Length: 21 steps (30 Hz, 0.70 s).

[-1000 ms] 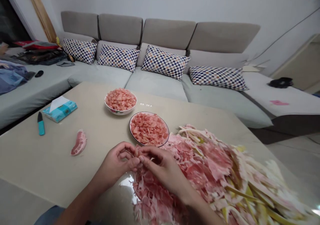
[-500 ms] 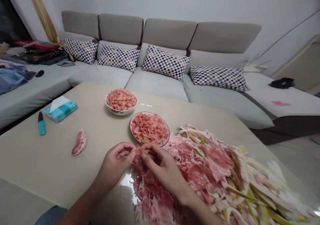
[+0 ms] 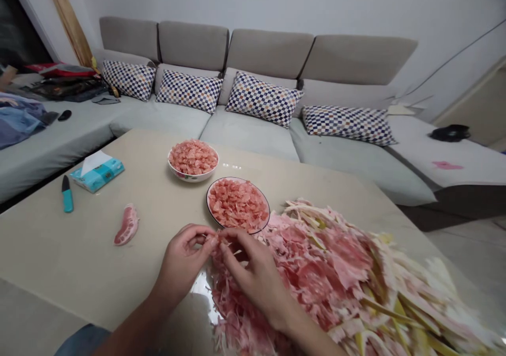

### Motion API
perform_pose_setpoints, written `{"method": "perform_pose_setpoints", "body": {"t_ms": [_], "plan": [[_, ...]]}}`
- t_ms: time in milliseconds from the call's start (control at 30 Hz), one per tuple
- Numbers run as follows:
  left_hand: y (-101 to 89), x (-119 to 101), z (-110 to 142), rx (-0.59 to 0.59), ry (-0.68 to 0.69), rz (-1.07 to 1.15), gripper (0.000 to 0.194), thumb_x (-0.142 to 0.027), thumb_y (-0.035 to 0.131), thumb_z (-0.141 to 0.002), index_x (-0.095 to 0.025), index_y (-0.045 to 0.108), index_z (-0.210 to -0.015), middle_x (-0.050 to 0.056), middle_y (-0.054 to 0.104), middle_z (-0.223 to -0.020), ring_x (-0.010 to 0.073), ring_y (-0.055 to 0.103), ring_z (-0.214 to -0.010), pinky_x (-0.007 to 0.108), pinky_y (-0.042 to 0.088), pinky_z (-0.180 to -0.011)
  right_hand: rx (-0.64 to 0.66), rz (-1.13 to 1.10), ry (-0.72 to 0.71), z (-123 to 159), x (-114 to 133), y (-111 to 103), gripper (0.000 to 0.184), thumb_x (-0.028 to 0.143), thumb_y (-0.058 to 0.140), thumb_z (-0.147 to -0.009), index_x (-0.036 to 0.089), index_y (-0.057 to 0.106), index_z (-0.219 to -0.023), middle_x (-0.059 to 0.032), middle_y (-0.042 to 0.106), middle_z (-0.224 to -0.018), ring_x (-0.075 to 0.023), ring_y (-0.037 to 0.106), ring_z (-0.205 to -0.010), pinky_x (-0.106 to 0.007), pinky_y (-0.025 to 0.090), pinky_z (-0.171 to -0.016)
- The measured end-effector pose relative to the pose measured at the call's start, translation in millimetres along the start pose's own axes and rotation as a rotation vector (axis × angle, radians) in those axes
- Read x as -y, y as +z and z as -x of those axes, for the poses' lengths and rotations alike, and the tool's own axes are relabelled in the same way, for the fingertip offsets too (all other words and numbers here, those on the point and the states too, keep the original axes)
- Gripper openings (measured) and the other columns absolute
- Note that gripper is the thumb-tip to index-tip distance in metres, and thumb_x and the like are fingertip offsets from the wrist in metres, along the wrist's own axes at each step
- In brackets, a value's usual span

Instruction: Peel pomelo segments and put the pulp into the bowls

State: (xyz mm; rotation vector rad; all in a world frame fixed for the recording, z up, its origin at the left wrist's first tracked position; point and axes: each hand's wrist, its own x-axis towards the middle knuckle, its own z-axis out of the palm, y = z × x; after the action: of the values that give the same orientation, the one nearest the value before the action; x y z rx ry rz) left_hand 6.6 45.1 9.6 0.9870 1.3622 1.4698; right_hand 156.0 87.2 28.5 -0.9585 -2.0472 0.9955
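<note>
My left hand and my right hand meet just in front of a dark-rimmed plate. Between their pinched fingertips is a small piece of pink pomelo flesh, mostly covered by the fingers. Pink pomelo pulp is heaped on that plate. Under and beside my right hand spreads a large pile of torn pink membranes and pith, with yellow-green peel strips at its right. A whole pomelo segment lies on the table to the left of my left hand.
On the table, a flowered bowl full of pulp stands behind the plate. A teal-handled knife and a blue tissue pack lie at the left. Beyond the table is a grey sofa with checked cushions.
The fingertips have drawn slightly closer around the piece of pomelo flesh, and less of it shows. The whole view has shifted very slightly; the plate, bowl and segment stay where they were.
</note>
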Motion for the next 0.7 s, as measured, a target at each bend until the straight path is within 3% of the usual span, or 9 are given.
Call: {"method": "perform_pose_setpoints", "body": {"t_ms": [267,467,567,700], "plan": [[8.5,1.5,5.6,-0.046,0.076,-0.056,0.007,-0.025,0.066,-0.079,-0.019,0.069,-0.082,0.003,0.062,-0.085,0.0152,0.064,-0.081,0.022,0.056,-0.068,-0.088,0.177,-0.107,1.3,-8.1,3.1,0.015,0.018,0.054,-0.087,0.020,0.060,-0.100,-0.0037,0.067,-0.085,-0.0166,0.062,-0.072,-0.027,0.049,-0.065],[10.5,1.7,8.5,-0.064,0.100,-0.081,0.008,-0.023,0.064,-0.080,-0.020,0.068,-0.087,0.003,0.060,-0.089,0.0166,0.063,-0.082,0.025,0.058,-0.070,-0.059,0.337,-0.231,0.2,-9.7,2.5,0.022,0.016,0.050,-0.089,0.020,0.061,-0.108,-0.0076,0.069,-0.092,-0.0189,0.066,-0.078,-0.030,0.052,-0.070],[9.6,0.4,11.2,-0.070,0.164,-0.137,0.007,-0.021,0.062,-0.082,-0.021,0.068,-0.086,0.004,0.059,-0.088,0.0171,0.063,-0.082,0.025,0.059,-0.068,-0.074,0.312,-0.235,-0.5,-8.6,1.2,0.017,0.017,0.051,-0.089,0.022,0.062,-0.101,-0.0069,0.069,-0.092,-0.0184,0.066,-0.078,-0.029,0.052,-0.071],[8.4,-2.2,15.3,-0.084,0.266,-0.228,0.013,-0.018,0.062,-0.082,-0.023,0.070,-0.090,0.005,0.062,-0.091,0.0187,0.064,-0.085,0.028,0.059,-0.074,-0.143,0.283,-0.234,0.0,-9.2,1.0,0.022,0.019,0.055,-0.088,0.021,0.060,-0.109,-0.0080,0.070,-0.096,-0.0193,0.067,-0.079,-0.030,0.053,-0.070]]}}
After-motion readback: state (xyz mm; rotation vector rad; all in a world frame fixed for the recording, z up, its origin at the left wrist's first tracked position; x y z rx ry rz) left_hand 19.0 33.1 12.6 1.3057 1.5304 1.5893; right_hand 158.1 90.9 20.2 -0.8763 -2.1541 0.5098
